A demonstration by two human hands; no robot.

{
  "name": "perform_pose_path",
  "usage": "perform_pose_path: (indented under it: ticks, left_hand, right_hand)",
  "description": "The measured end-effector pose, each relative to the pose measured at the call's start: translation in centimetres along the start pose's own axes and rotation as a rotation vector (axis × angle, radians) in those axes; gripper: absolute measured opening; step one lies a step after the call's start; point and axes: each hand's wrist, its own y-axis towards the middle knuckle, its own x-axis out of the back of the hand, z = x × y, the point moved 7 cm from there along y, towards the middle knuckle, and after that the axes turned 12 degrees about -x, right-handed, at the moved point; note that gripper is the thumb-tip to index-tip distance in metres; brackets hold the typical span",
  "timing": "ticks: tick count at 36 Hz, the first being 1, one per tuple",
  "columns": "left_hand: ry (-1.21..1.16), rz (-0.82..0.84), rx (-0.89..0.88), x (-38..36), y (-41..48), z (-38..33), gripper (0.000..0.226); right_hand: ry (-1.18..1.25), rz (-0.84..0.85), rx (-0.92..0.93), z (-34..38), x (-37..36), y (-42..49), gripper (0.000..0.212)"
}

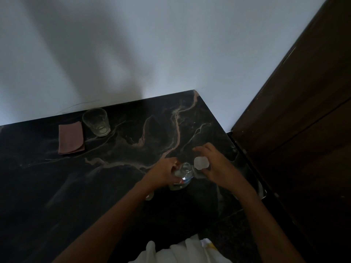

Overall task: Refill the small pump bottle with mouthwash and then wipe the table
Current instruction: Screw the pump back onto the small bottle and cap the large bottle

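A clear bottle (183, 176) with an open mouth stands on the dark marble table (133, 141), near its right front part. My left hand (165, 172) grips the bottle's body from the left. Just right of the bottle's mouth, my right hand (212, 164) pinches a pale, translucent cap (201, 162), held off the bottle. A folded pinkish-brown cloth (71, 137) lies flat at the back left of the table. The room is dim, so the bottle's contents are hard to make out.
A clear drinking glass (96, 121) with a little liquid in its bottom stands beside the cloth, near the white wall (152, 44). A dark wooden door (303, 111) rises right of the table's edge. White clothing (182, 251) shows at the bottom.
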Motion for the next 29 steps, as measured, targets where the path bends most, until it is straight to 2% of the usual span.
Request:
perform_pose_path:
  ticks: [4, 8, 11, 21, 29]
  left_hand:
    - [0.003, 0.000, 0.003, 0.0, -0.2, 0.0, 0.041]
    - [0.018, -0.026, -0.012, 0.1, -0.4, -0.3, 0.037]
    - [-0.002, -0.029, -0.019, 0.1, -0.6, -0.6, 0.037]
    - [-0.003, -0.048, -0.012, 0.2, -0.7, -0.7, 0.035]
    - [-0.009, -0.076, -0.019, 0.0, -0.8, -0.5, 0.042]
  right_hand:
    - [-0.124, -0.021, -0.026, 1.3, -0.3, -0.9, 0.056]
    - [-0.190, -0.058, -0.007, 2.1, -0.4, -1.3, 0.036]
    - [-0.159, -0.071, 0.002, 2.5, -0.5, -1.3, 0.030]
    - [-0.098, -0.101, 0.068, 3.2, -0.7, -1.4, 0.030]
    - [-0.173, -0.054, 0.073, 4.1, -1.3, -1.7, 0.046]
